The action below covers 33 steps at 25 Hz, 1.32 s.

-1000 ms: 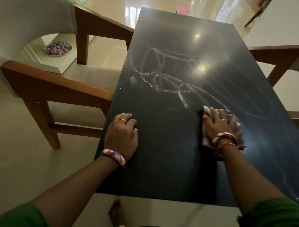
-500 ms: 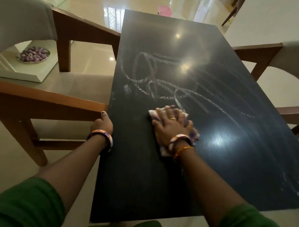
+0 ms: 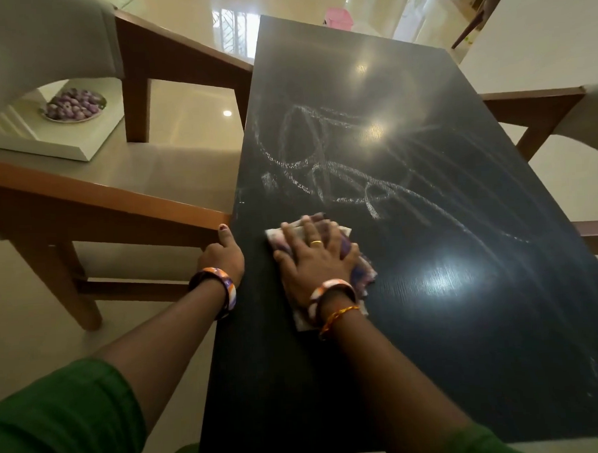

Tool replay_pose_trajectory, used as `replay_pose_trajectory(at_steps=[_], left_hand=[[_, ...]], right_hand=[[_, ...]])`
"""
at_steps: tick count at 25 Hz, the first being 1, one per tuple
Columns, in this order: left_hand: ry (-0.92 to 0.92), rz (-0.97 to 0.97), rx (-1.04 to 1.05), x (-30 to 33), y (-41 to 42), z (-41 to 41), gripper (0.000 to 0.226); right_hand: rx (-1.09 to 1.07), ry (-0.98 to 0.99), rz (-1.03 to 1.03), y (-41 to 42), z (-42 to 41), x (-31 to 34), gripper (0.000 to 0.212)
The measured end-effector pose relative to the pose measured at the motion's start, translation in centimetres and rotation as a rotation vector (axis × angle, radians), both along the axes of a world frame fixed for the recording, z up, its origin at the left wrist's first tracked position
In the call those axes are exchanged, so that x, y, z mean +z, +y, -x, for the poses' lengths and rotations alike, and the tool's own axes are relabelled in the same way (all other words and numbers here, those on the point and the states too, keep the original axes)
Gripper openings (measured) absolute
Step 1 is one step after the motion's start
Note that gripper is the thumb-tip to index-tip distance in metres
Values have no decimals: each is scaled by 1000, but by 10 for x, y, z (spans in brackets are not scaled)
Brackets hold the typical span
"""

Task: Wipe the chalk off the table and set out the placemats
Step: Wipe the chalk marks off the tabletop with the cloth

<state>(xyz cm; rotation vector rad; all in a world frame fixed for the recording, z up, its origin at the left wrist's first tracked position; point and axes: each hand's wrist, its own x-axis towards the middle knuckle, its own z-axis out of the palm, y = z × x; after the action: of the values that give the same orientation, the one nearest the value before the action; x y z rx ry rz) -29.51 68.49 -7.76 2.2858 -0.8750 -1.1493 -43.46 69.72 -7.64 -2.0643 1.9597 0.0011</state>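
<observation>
A dark rectangular table carries white chalk scribbles across its middle, with fainter streaks running off to the right. My right hand lies flat, fingers spread, pressing a white and purple patterned cloth onto the tabletop just below the scribbles, near the left edge. My left hand grips the table's left edge beside it, thumb up on the rim and fingers hidden below. No placemats are in view.
A wooden armchair stands tight against the table's left side, and another chair is at the right. A low white stand holds a bowl of purple balls at far left. A pink object sits on the floor beyond the table.
My right hand slid the cloth leftward across the table, from right of centre to near the left edge. My left hand moved from lying flat on the tabletop to gripping the left edge.
</observation>
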Motion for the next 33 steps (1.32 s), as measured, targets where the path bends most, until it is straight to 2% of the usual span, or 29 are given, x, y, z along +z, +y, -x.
replay_pose_trajectory(at_steps=[1, 3, 8, 10, 12, 16, 18, 24, 27, 29, 32, 33], left_hand=[[1, -7, -1, 0, 0, -1, 57], [3, -13, -3, 1, 2, -1, 58], [13, -7, -9, 4, 2, 1, 53], [27, -4, -3, 4, 0, 1, 53], [25, -2, -2, 4, -1, 1, 54], [21, 0, -13, 2, 1, 0, 56], [18, 5, -11, 1, 2, -2, 57], [8, 19, 9, -4, 0, -1, 58], [10, 23, -1, -5, -2, 0, 57], [11, 24, -7, -3, -3, -1, 59], [10, 17, 3, -1, -1, 1, 64], [7, 15, 6, -1, -1, 1, 63]], right_hand=[[65, 12, -2, 0, -7, 0, 51], [3, 11, 11, -13, 19, -1, 50], [-594, -22, 1, -22, 154, 10, 52], [-678, -12, -3, -23, 155, 14, 52], [-565, -9, 6, -24, 113, 10, 52], [-46, -22, 1, -8, -2, 2, 51], [16, -12, 1, -14, -2, 2, 50], [-561, -9, 24, -23, 155, 11, 52], [-675, -6, 19, -23, 142, 13, 52], [-498, -17, 21, -25, 86, 7, 52], [-35, -25, 17, -10, -7, 1, 51], [61, -16, 8, -8, -21, 1, 50]])
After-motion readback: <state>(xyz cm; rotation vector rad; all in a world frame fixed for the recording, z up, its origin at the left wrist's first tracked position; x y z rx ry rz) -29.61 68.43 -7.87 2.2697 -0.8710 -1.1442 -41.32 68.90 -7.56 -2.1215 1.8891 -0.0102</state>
